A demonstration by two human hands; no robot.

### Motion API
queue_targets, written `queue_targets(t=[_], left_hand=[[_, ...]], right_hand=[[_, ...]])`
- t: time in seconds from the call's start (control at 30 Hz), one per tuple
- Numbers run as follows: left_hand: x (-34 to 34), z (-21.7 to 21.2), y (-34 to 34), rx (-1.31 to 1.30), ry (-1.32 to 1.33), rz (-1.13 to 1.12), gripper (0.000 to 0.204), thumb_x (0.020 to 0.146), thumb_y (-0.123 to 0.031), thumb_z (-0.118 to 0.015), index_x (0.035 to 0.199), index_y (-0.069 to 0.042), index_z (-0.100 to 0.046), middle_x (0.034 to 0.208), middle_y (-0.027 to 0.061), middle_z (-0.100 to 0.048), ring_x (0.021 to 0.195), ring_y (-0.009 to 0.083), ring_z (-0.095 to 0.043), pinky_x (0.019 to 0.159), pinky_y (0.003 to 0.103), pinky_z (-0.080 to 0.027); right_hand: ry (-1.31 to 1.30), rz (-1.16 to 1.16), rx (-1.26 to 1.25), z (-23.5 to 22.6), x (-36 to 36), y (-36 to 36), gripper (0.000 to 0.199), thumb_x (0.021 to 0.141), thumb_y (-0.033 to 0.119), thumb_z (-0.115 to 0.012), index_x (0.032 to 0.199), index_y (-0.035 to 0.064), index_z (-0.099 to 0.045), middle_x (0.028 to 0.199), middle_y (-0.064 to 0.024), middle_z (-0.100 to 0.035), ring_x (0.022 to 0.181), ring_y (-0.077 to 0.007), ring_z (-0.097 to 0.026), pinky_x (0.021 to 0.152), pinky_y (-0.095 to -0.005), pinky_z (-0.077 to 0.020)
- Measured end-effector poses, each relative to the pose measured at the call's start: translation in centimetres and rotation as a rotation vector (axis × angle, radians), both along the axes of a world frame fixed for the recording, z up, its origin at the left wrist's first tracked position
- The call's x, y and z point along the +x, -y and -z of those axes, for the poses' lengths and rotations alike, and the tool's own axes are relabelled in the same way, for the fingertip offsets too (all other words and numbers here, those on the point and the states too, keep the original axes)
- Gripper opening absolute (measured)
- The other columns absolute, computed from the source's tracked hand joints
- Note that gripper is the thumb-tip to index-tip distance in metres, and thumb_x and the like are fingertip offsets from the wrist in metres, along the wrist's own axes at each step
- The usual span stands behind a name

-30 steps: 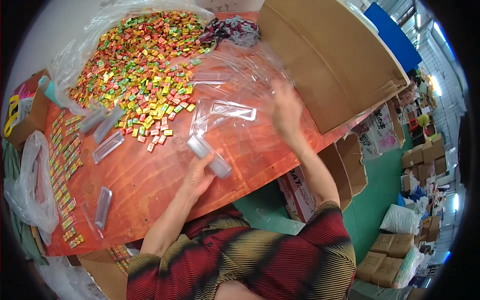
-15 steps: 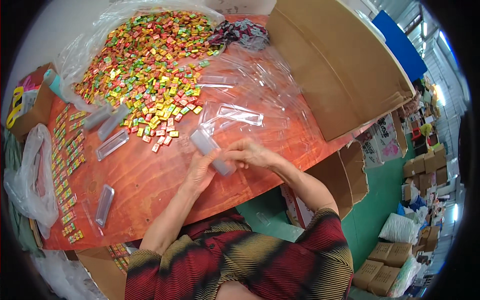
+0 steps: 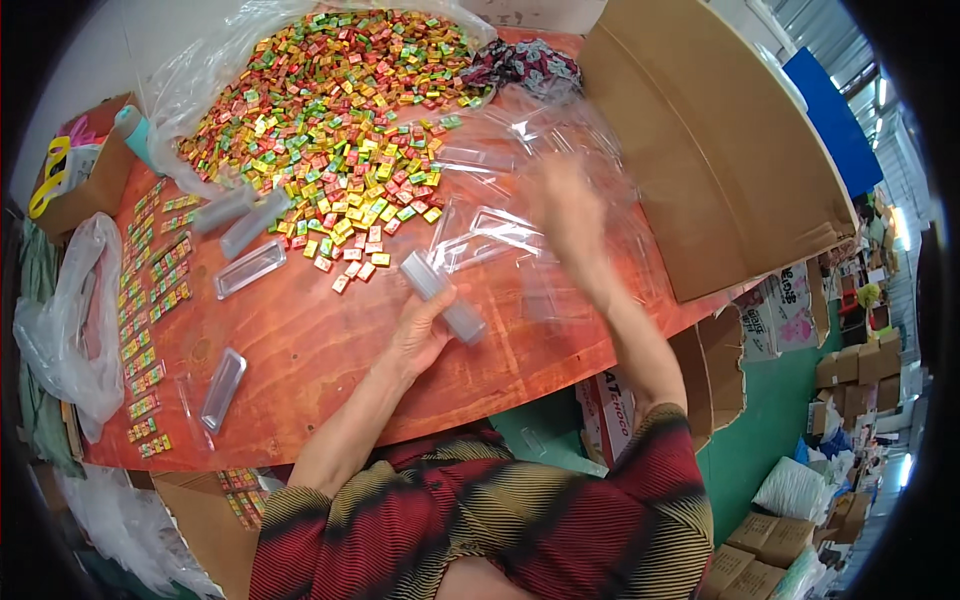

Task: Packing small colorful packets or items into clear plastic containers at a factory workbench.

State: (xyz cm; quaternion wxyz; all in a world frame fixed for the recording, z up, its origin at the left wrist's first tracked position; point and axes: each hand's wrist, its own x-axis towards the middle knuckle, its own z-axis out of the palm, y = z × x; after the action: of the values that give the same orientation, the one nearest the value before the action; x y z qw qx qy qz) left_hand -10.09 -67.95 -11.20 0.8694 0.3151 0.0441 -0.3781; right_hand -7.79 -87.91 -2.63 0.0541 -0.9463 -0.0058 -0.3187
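A nested stack of clear plastic trays (image 3: 463,318), long and narrow, is gripped in my left hand (image 3: 422,333) above the front middle of the table. My right hand (image 3: 568,208) is stretched out over loose clear plastic trays (image 3: 505,230) at the back right. Motion smears its fingers, so whether it holds anything does not show. A large heap of small red, yellow and green wrapped pieces (image 3: 330,120), like candies, spreads over the back left on a clear plastic sheet.
The reddish wooden table (image 3: 310,390) carries rows of small packs (image 3: 150,330) on its left. Single trays (image 3: 224,390) lie nearby. A tall cardboard box (image 3: 720,150) stands at the right edge, beside a patterned cloth (image 3: 530,68). A plastic bag (image 3: 90,330) hangs at far left.
My right hand has left the stack and moved away to the far right, over the loose trays. My left hand still grips the stack. The whole view has shifted slightly.
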Motion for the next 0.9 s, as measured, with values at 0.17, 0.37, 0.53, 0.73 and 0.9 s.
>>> queue_targets(t=[0.17, 0.37, 0.53, 0.73, 0.9], left_hand=[[0.4, 0.2, -0.1, 0.018, 0.110, 0.008, 0.037, 0.074, -0.017, -0.060, 0.105, -0.006, -0.042, 0.093, 0.0071, -0.054, 0.087, 0.0212, -0.054, 0.077, 0.038, -0.045], [0.8, 0.6, 0.0, -0.036, 0.110, 0.077, 0.039, 0.073, -0.020, -0.060, 0.105, -0.005, -0.042, 0.094, 0.0067, -0.054, 0.085, 0.0197, -0.054, 0.077, 0.035, -0.046], [0.6, -0.1, 0.4, 0.025, 0.083, 0.054, 0.035, 0.073, -0.020, -0.061, 0.099, -0.005, -0.044, 0.086, 0.0068, -0.054, 0.086, 0.0233, -0.054, 0.078, 0.042, -0.045], [0.3, -0.5, 0.0, -0.052, -0.057, 0.075, 0.033, 0.074, -0.015, -0.060, 0.101, -0.009, -0.042, 0.089, 0.0048, -0.053, 0.086, 0.0218, -0.054, 0.079, 0.041, -0.044], [0.3, -1.6, 0.3, -0.011, 0.101, -0.037, 0.036, 0.072, -0.017, -0.063, 0.099, -0.005, -0.043, 0.091, 0.0068, -0.053, 0.085, 0.0202, -0.054, 0.073, 0.035, -0.047]], right_hand=[[-0.864, -0.435, 0.704, 2.1, -4.3, -5.8, 0.024, 0.072, 0.022, -0.055, 0.079, -0.0011, -0.054, 0.068, -0.0146, -0.057, 0.061, -0.0252, -0.055, 0.054, -0.0325, -0.0423], [-1.157, -0.417, 1.243, 2.4, -3.8, -4.2, 0.024, 0.075, 0.024, -0.056, 0.073, -0.0001, -0.056, 0.056, -0.0024, -0.051, 0.051, -0.0114, -0.049, 0.044, -0.0271, -0.0390], [-0.675, -0.496, 0.696, 3.6, -3.4, -2.9, 0.015, 0.072, 0.018, -0.056, 0.065, 0.0045, -0.053, 0.050, -0.0079, -0.048, 0.044, -0.0138, -0.046, 0.038, -0.0289, -0.0361], [0.149, -0.003, -0.040, -3.1, 1.1, 1.8, 0.014, 0.064, 0.005, -0.051, 0.078, 0.0051, -0.050, 0.070, -0.0122, -0.050, 0.065, -0.0301, -0.051, 0.055, -0.0380, -0.0412], [-0.808, -0.401, 0.564, 0.2, -3.0, -4.6, 0.023, 0.072, 0.020, -0.058, 0.087, 0.0030, -0.058, 0.075, -0.0126, -0.058, 0.068, -0.0216, -0.055, 0.061, -0.0314, -0.0432]])
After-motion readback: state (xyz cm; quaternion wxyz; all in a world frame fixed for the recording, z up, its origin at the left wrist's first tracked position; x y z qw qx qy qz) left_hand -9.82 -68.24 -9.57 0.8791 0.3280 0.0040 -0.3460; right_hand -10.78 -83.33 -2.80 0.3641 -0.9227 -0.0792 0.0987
